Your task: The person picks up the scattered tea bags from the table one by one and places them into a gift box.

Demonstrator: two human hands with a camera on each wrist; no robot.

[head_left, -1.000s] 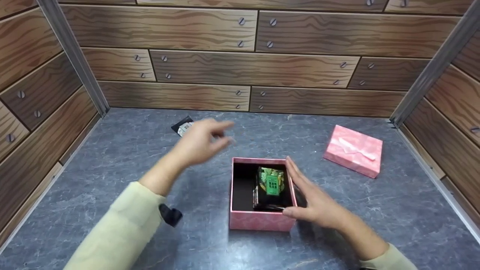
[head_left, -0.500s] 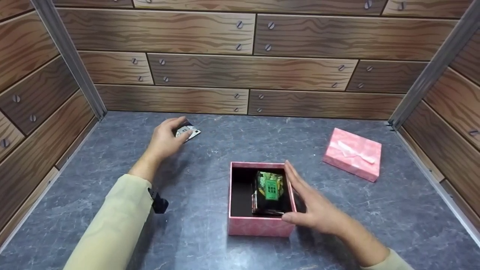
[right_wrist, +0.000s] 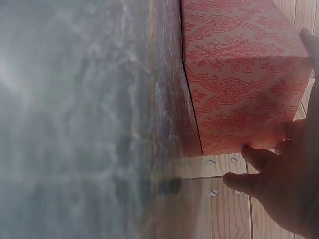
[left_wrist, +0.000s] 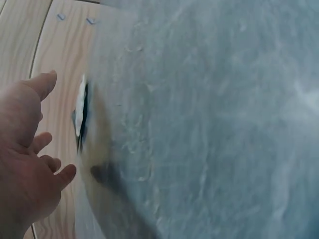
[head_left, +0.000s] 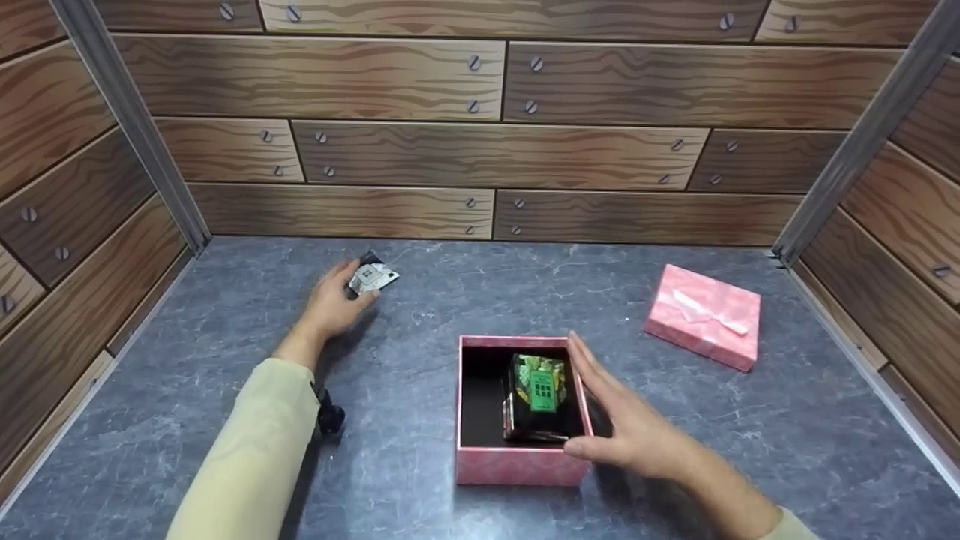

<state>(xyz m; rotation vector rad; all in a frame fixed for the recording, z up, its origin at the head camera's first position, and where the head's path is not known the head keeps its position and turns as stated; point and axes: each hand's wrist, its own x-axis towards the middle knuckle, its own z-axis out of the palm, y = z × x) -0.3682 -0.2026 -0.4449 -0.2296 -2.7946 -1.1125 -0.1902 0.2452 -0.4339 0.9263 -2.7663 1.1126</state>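
Observation:
Beside a small black-and-white packet (head_left: 372, 277) at the back left is my left hand (head_left: 334, 298), thumb and fingers spread around its near left side. In the left wrist view a gap shows between that hand (left_wrist: 35, 144) and the packet (left_wrist: 81, 113), which lies on the table. An uncovered pink box (head_left: 517, 466) stands in front of me. My right hand (head_left: 637, 431) rests against its right side, thumb at the near corner and fingers reaching the far corner. Inside the box, on the right, lies a stack of black packets (head_left: 536, 397) with a green label on top.
The pink lid (head_left: 705, 315) with a ribbon bow lies on the table at the right. Wood-patterned walls (head_left: 390, 154) close off the back and both sides of the grey marbled table (head_left: 420, 315).
My left hand has moved back and left from above the table to the packet. The right hand stays against the box. The view has tipped slightly upward.

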